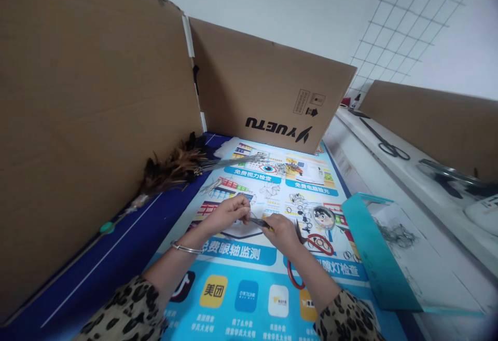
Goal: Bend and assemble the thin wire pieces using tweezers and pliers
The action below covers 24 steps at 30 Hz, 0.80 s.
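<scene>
My right hand is closed around a pair of pliers whose dark, narrow jaws point left. Just beyond the jaw tips, my left hand is closed in a pinch. What it holds is too small to make out, though thin wire seems to show near its fingertips. Beside and partly under my right forearm lie red-handled scissors. A round container with a cartoon face sits to the right, next to small black pieces. Tangled thin wire lies beyond my hands.
Brown feathers and a bundle of thin stems lie along the left cardboard wall. Another cardboard panel stands at the back. To the right are a teal box and a white ledge with black scissors.
</scene>
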Available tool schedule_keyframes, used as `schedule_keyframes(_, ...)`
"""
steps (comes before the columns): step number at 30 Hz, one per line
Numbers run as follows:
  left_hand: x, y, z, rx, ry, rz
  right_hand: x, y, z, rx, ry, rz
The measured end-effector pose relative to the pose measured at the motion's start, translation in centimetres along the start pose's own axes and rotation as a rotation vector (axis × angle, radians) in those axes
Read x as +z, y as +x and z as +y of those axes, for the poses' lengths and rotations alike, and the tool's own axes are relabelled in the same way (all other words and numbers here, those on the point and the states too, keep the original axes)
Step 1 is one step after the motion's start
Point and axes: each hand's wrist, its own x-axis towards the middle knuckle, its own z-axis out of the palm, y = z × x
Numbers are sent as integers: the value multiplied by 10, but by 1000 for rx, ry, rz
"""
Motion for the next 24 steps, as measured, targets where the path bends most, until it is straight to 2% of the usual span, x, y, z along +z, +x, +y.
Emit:
schedule_keyframes(6,-1,-2,2,36,88,-23,-7,2,-1,21,114,-131)
schedule_keyframes(12,-1,-4,7,66,153,-42,-12,5,1,45,180,-188)
schedule_keyframes(24,0,-4,8,71,217,-53,-12,5,6,29,216,-207)
